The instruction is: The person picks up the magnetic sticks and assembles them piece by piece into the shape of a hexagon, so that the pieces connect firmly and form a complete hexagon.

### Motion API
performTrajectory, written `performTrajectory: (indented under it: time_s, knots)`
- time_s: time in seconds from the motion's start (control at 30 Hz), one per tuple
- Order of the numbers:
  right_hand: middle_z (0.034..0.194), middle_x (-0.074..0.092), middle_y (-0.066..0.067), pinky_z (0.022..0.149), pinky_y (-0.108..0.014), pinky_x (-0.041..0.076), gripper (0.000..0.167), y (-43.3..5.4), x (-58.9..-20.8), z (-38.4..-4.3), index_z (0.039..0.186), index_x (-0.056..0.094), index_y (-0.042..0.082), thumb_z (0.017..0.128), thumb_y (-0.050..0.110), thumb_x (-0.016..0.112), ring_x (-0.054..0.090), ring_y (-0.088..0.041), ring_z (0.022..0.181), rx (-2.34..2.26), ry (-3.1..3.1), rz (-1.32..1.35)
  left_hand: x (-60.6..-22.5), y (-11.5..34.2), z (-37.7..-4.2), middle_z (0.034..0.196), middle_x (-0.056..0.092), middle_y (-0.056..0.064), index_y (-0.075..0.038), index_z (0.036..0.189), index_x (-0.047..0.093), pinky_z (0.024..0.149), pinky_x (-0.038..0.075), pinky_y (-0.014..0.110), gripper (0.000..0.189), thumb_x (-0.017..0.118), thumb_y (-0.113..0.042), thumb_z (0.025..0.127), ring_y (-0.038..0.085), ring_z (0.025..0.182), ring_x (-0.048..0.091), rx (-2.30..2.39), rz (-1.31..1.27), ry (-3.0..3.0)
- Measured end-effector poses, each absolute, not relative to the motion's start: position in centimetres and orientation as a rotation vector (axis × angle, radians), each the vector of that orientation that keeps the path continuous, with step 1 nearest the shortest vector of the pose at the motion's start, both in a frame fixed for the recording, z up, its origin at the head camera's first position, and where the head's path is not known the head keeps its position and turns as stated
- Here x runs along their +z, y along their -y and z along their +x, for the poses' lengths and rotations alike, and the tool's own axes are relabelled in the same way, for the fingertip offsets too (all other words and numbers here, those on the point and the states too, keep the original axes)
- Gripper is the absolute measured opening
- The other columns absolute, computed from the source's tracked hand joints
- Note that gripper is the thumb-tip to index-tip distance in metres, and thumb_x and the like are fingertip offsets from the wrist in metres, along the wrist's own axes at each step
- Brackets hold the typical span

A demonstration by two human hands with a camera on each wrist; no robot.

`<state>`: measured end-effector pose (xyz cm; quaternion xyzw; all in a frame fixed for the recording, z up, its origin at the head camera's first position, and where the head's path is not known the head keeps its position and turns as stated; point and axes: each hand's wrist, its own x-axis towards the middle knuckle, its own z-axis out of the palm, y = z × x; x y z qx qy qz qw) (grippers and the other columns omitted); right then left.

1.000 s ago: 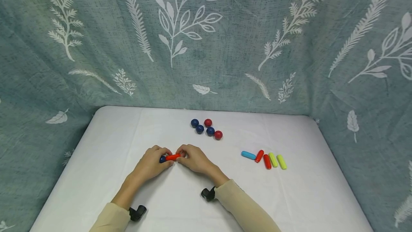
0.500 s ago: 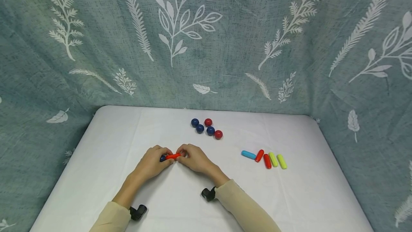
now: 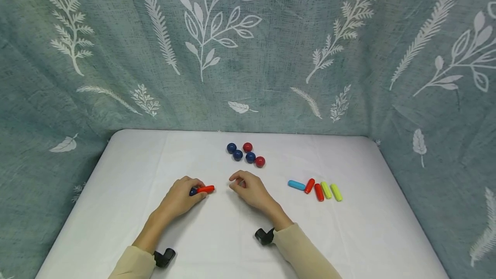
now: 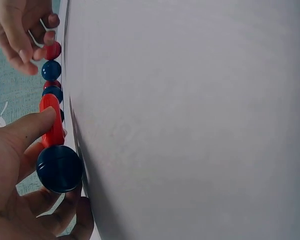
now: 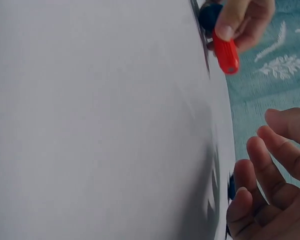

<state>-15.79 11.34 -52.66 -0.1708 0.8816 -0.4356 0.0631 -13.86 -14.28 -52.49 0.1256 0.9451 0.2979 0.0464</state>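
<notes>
My left hand (image 3: pixel 181 196) pinches a short red rod (image 3: pixel 207 189) between thumb and fingers. A dark blue ball (image 4: pixel 60 169) sits against the rod's near end, beside the fingers in the left wrist view. The rod's other end points right, free of any hand, and shows a small hole in the right wrist view. Apart from it, to the right, my right hand (image 3: pixel 252 190) hovers over the table with fingers loosely bent and holding nothing.
Several dark blue balls (image 3: pixel 237 155) and two red balls (image 3: pixel 260 162) lie together further back. Right of my right hand lie a light blue rod (image 3: pixel 296 185), two red rods (image 3: pixel 319 192) and two yellow-green rods (image 3: pixel 336 192). White cloth covers the table (image 3: pixel 186 145); a patterned curtain hangs behind.
My right hand has let go of the red rod's free end and moved right, away from it. The left hand keeps hold of the rod in nearly the same place. The head view has shifted slightly.
</notes>
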Motion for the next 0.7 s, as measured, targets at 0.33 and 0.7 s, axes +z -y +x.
performTrajectory:
  time_s: [0.33, 0.7]
  knots:
    - [0.087, 0.060, 0.005, 0.065, -0.027, 0.043, 0.012, -14.8, -52.4, -15.7, 0.106, 0.070, 0.014, 0.094, 0.018, 0.071, 0.054, -0.014, 0.075, -1.502, -2.703, -0.319, -52.7, 14.4, -13.7, 0.102, 0.063, 0.004, -0.013, 0.108, 0.073, 0.086, 0.048, 0.047, 0.025, 0.079, -0.026, 0.088, 0.025, 0.097, 0.058, 0.945, 0.383, -2.880]
    - [0.095, 0.064, -0.004, 0.061, -0.026, 0.047, 0.027, -16.5, -53.3, -16.9, 0.118, 0.064, 0.007, 0.095, 0.019, 0.070, 0.062, -0.017, 0.074, -1.811, -2.687, 0.061, -52.7, 14.3, -13.7, 0.104, 0.063, 0.004, -0.014, 0.108, 0.073, 0.087, 0.047, 0.047, 0.025, 0.078, -0.028, 0.089, 0.026, 0.099, 0.057, 0.942, 0.360, -2.873]
